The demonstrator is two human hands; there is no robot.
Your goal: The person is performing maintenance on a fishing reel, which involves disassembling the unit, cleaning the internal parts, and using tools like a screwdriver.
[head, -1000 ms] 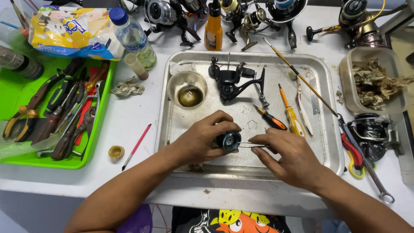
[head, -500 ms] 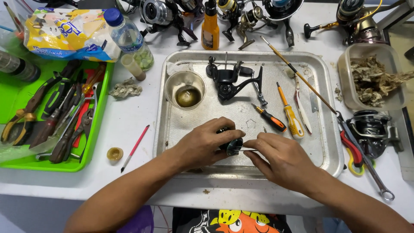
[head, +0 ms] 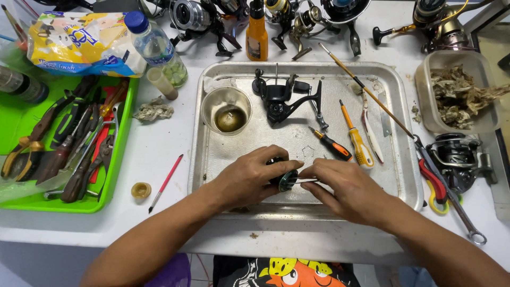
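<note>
Far left: green tool tray [head: 119, 159] w/ pliers, parked out of work zone. On metal tray [head: 393, 106], near edge, centre: left hand [head: 249, 178] closed around small round reel part [head: 287, 180], probably to steady it. Open face of part turned right, axis approx. left-right. Right hand [head: 348, 188] pinches thin metal tool [head: 307, 181], lying left-right, tip in part. Screwdrivers [head: 340, 141] kept just beyond.

A white worktable [head: 159, 154] fills almost the whole view, and its surface is a little dirty with small crumbs. The light is bright and even, with only soft shadows. Below the near edge of the table, a grey floor [head: 32, 266] shows at the left corner.
</note>
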